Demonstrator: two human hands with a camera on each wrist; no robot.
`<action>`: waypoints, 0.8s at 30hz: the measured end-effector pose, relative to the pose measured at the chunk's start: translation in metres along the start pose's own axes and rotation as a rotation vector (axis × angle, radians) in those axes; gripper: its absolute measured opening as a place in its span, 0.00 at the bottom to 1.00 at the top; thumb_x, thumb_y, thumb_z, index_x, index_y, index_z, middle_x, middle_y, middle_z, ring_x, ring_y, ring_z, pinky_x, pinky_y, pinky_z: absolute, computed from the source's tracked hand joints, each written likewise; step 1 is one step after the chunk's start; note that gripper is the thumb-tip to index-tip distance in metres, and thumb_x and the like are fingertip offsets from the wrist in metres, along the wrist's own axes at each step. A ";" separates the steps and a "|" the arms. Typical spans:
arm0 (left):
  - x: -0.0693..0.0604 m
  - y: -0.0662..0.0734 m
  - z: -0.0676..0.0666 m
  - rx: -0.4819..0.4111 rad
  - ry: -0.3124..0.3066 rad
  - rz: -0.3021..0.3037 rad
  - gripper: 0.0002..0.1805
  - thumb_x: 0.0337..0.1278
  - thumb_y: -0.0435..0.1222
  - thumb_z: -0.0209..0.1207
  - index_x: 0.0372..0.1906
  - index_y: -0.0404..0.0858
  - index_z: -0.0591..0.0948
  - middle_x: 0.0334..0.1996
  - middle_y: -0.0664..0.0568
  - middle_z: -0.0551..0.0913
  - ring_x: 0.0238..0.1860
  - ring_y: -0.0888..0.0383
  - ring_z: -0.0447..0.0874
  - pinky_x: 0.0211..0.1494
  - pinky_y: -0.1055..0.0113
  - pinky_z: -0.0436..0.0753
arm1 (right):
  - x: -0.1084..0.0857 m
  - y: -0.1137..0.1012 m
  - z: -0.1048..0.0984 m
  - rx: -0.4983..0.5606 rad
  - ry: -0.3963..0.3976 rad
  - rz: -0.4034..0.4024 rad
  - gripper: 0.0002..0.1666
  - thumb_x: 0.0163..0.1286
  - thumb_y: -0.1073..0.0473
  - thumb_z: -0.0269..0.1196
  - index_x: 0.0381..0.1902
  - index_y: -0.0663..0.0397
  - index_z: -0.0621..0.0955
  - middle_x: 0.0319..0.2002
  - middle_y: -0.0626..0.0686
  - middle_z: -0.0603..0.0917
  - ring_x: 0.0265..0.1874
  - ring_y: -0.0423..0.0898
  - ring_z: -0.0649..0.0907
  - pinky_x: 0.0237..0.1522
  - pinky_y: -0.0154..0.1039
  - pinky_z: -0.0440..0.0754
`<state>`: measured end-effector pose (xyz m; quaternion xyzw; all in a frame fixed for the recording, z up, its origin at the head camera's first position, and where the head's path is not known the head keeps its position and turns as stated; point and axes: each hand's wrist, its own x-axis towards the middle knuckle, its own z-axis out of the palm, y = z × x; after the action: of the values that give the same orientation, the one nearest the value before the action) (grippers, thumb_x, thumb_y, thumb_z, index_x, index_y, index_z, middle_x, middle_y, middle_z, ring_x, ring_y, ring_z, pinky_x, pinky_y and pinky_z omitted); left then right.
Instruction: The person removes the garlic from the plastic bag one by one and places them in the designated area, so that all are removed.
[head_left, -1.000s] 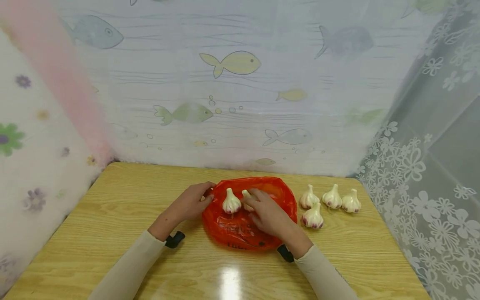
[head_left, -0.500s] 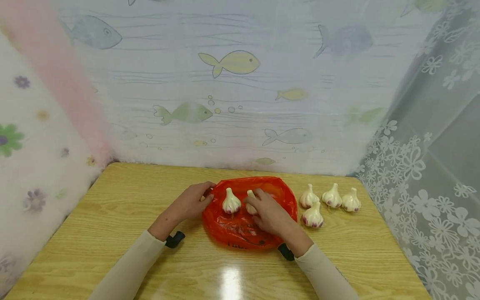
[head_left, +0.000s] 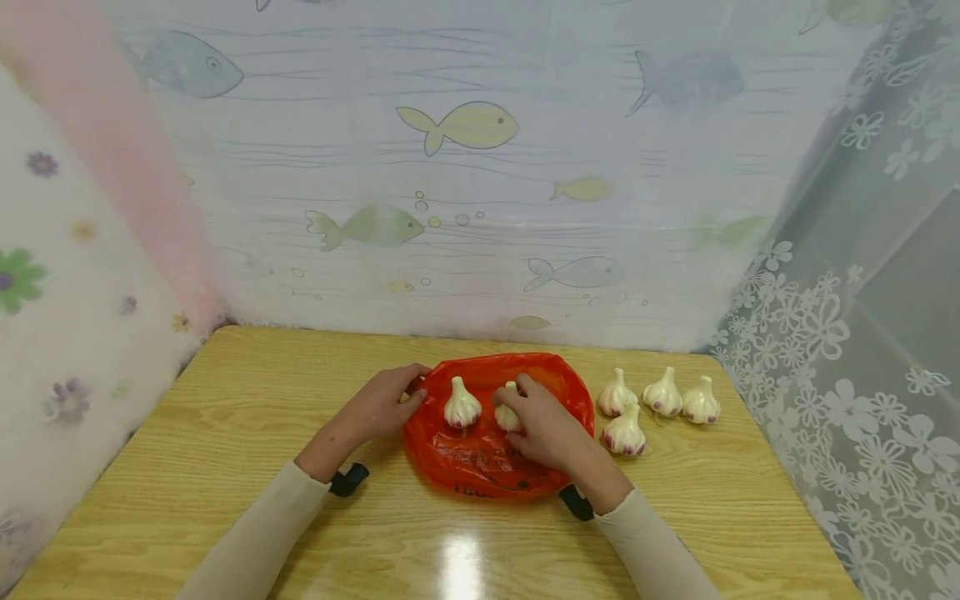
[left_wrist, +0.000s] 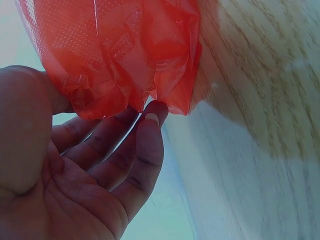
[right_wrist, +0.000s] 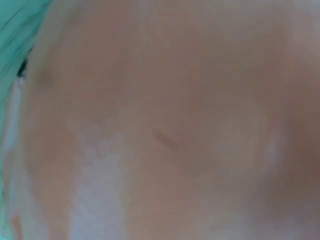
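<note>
A red, crinkled plastic bag point(head_left: 480, 475) with black print lies on the table in the head view. One white garlic bulb point(head_left: 462, 407) with purple marks at its base sits upright on the bag's left half. To the right of it, my right hand point(head_left: 551, 429) holds a second garlic bulb point(head_left: 507, 410) between thumb and fingers, partly hiding it. At the bag's left edge, my left hand point(head_left: 382, 404) grips the plastic; the left wrist view has the bag's gathered edge between thumb and fingers. Only blurred skin fills most of the right wrist view.
Several more garlic bulbs point(head_left: 625, 432) stand grouped on the wooden table point(head_left: 277, 400), right of the bag. Behind the table hangs a fish-print curtain point(head_left: 480, 208). A flower-patterned sheer curtain point(head_left: 862, 400) borders the right side.
My right hand has shifted slightly right with its garlic bulb, from close beside the other bulb to a wider gap. The left hand stays at the bag's edge.
</note>
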<state>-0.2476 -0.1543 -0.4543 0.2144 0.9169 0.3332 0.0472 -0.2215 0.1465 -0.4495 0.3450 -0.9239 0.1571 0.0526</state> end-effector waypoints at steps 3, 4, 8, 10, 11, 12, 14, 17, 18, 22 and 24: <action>0.000 0.000 0.000 0.000 -0.002 -0.004 0.19 0.78 0.35 0.58 0.68 0.35 0.78 0.55 0.47 0.87 0.54 0.51 0.86 0.58 0.54 0.88 | 0.000 -0.001 -0.002 0.014 -0.005 0.009 0.28 0.58 0.64 0.80 0.55 0.49 0.81 0.45 0.54 0.74 0.41 0.50 0.76 0.48 0.48 0.83; 0.000 0.001 0.000 0.000 -0.002 -0.004 0.19 0.79 0.35 0.58 0.68 0.35 0.78 0.55 0.47 0.87 0.54 0.51 0.86 0.58 0.54 0.88 | -0.001 -0.001 -0.003 0.018 -0.006 0.011 0.28 0.58 0.64 0.80 0.55 0.50 0.81 0.45 0.54 0.74 0.41 0.50 0.76 0.49 0.48 0.83; -0.001 0.001 0.000 -0.005 -0.001 -0.002 0.19 0.79 0.35 0.57 0.68 0.35 0.78 0.55 0.47 0.87 0.54 0.51 0.86 0.57 0.55 0.89 | -0.001 -0.002 -0.006 0.022 -0.006 0.012 0.28 0.59 0.62 0.81 0.55 0.50 0.81 0.46 0.54 0.74 0.43 0.50 0.77 0.49 0.48 0.84; -0.001 0.001 0.000 -0.007 -0.001 -0.002 0.20 0.79 0.35 0.57 0.68 0.35 0.77 0.54 0.47 0.87 0.53 0.51 0.86 0.57 0.55 0.89 | -0.002 -0.003 -0.007 0.027 -0.005 0.013 0.28 0.59 0.62 0.81 0.55 0.50 0.80 0.47 0.54 0.74 0.43 0.50 0.77 0.50 0.48 0.84; -0.001 0.001 0.000 -0.008 -0.002 -0.002 0.20 0.79 0.35 0.57 0.68 0.35 0.77 0.54 0.47 0.87 0.53 0.51 0.86 0.56 0.55 0.89 | -0.002 -0.004 -0.008 0.030 -0.004 0.014 0.28 0.60 0.62 0.80 0.54 0.50 0.80 0.47 0.53 0.74 0.44 0.50 0.77 0.50 0.48 0.84; -0.001 0.001 0.000 -0.007 -0.002 -0.002 0.20 0.79 0.35 0.57 0.68 0.35 0.77 0.55 0.47 0.87 0.54 0.51 0.86 0.57 0.55 0.89 | -0.003 -0.004 -0.009 0.034 -0.002 0.014 0.28 0.60 0.62 0.80 0.54 0.50 0.80 0.47 0.53 0.74 0.44 0.50 0.77 0.50 0.48 0.84; -0.001 0.000 0.000 -0.008 -0.004 -0.002 0.20 0.79 0.35 0.57 0.69 0.35 0.77 0.55 0.46 0.87 0.54 0.51 0.86 0.57 0.55 0.89 | -0.003 -0.005 -0.010 0.047 0.001 0.018 0.27 0.60 0.63 0.80 0.54 0.49 0.80 0.48 0.53 0.74 0.45 0.50 0.77 0.51 0.48 0.83; -0.001 0.000 0.000 -0.009 -0.008 -0.002 0.20 0.79 0.35 0.57 0.69 0.35 0.77 0.55 0.46 0.87 0.55 0.50 0.86 0.57 0.55 0.89 | -0.004 -0.005 -0.013 0.061 -0.001 0.031 0.27 0.60 0.63 0.79 0.54 0.48 0.80 0.49 0.52 0.74 0.45 0.49 0.76 0.51 0.47 0.83; -0.001 0.000 0.000 -0.010 -0.009 -0.001 0.20 0.79 0.35 0.57 0.69 0.35 0.77 0.56 0.46 0.87 0.55 0.50 0.86 0.57 0.55 0.89 | -0.004 -0.005 -0.014 0.065 -0.003 0.038 0.27 0.60 0.63 0.79 0.54 0.48 0.80 0.49 0.51 0.74 0.45 0.49 0.76 0.51 0.47 0.83; -0.001 -0.001 0.000 -0.010 -0.007 -0.001 0.20 0.79 0.35 0.57 0.69 0.35 0.77 0.55 0.46 0.87 0.54 0.51 0.86 0.57 0.56 0.89 | -0.007 -0.006 -0.021 0.066 0.006 0.052 0.27 0.60 0.64 0.79 0.55 0.46 0.80 0.49 0.51 0.74 0.45 0.48 0.77 0.49 0.45 0.83; -0.001 -0.001 0.000 -0.010 -0.004 0.000 0.20 0.79 0.35 0.57 0.68 0.35 0.77 0.55 0.46 0.87 0.54 0.51 0.86 0.56 0.55 0.89 | -0.008 -0.006 -0.024 0.064 0.021 0.050 0.29 0.59 0.64 0.79 0.57 0.46 0.81 0.49 0.51 0.74 0.44 0.47 0.77 0.48 0.44 0.83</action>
<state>-0.2472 -0.1551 -0.4548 0.2150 0.9151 0.3373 0.0503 -0.2119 0.1548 -0.4268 0.3215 -0.9262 0.1914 0.0471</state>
